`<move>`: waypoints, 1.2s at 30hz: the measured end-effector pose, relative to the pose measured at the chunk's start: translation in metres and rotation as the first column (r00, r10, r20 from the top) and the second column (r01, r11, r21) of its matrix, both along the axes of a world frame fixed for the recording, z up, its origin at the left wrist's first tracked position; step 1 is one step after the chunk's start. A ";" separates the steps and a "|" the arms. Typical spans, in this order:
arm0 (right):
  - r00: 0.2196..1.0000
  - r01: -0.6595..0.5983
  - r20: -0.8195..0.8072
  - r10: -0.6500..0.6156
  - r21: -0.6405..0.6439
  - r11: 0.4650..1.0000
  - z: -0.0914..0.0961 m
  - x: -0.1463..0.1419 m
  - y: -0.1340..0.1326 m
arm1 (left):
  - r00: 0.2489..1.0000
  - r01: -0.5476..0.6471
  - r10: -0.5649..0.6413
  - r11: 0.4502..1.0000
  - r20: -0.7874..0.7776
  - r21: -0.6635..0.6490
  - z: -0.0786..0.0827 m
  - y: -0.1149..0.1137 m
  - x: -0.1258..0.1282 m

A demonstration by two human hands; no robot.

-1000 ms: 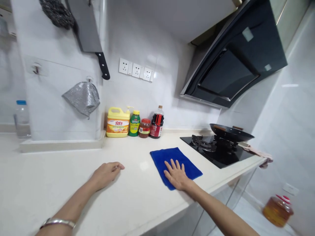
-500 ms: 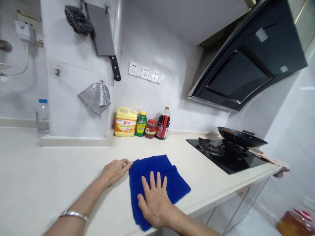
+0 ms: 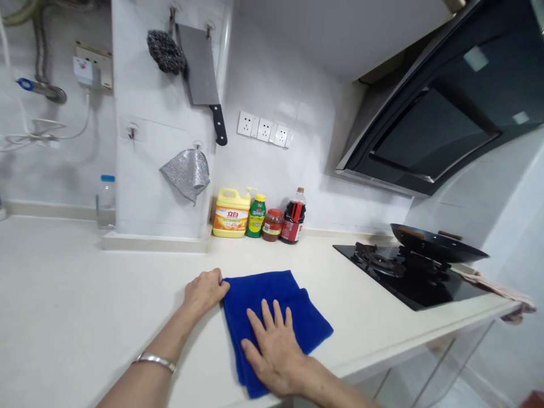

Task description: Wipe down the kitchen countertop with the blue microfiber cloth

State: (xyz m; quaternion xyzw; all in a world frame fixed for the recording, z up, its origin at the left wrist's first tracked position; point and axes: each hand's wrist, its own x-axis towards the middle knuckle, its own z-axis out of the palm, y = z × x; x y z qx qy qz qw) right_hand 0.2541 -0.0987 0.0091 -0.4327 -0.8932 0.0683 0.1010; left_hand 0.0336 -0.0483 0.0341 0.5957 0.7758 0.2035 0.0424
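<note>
A folded blue cloth [image 3: 297,306] lies on the white countertop [image 3: 140,294], close to its front edge. Flat on top of the cloth rests my right hand [image 3: 276,351], its fingers spread. My left hand [image 3: 207,292] pinches the cloth's far left corner between thumb and curled fingers. A silver bangle [image 3: 153,361] circles the left wrist. Part of the cloth is hidden beneath my right hand.
Against the wall stand a yellow detergent jug [image 3: 230,214], a green bottle [image 3: 256,216], a red-lidded jar [image 3: 272,225] and a dark sauce bottle [image 3: 294,218]. On the right, a wok [image 3: 437,243] sits on the black gas hob [image 3: 408,283]. A cleaver [image 3: 199,68] hangs at left.
The view has swung left, so the surroundings appear further right. My left hand's fingers have curled in and closed on the cloth's corner. My right hand stays flat on the cloth.
</note>
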 end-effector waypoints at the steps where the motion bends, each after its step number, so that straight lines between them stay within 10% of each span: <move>1: 1.000 -0.016 -0.015 0.016 -0.018 1.000 0.008 0.004 0.002 | 0.999 -0.033 0.033 0.999 0.003 0.007 0.000 0.000 -0.002; 6: 0.989 -0.020 -0.144 0.037 0.120 0.993 0.036 0.009 0.038 | 0.990 -0.135 0.134 0.990 0.031 0.028 -0.002 -0.001 -0.011; 12: 0.969 -0.245 0.037 0.245 0.004 0.970 0.009 0.004 0.078 | 0.984 -0.176 0.175 0.984 0.022 0.027 -0.005 0.000 -0.022; 18: 0.988 -0.118 0.087 0.126 -0.085 0.989 0.001 0.047 0.086 | 0.983 -0.179 0.181 0.983 -0.039 0.037 -0.008 -0.001 -0.023; 27: 0.899 0.378 0.232 -0.373 0.025 0.926 -0.021 0.147 0.127 | 0.981 -0.086 0.108 0.987 -0.162 0.134 -0.020 0.001 -0.025; 36: 0.855 0.410 0.314 -0.412 0.074 0.909 -0.017 0.105 0.095 | 0.985 -0.048 0.061 0.996 -0.162 0.081 -0.029 0.010 -0.029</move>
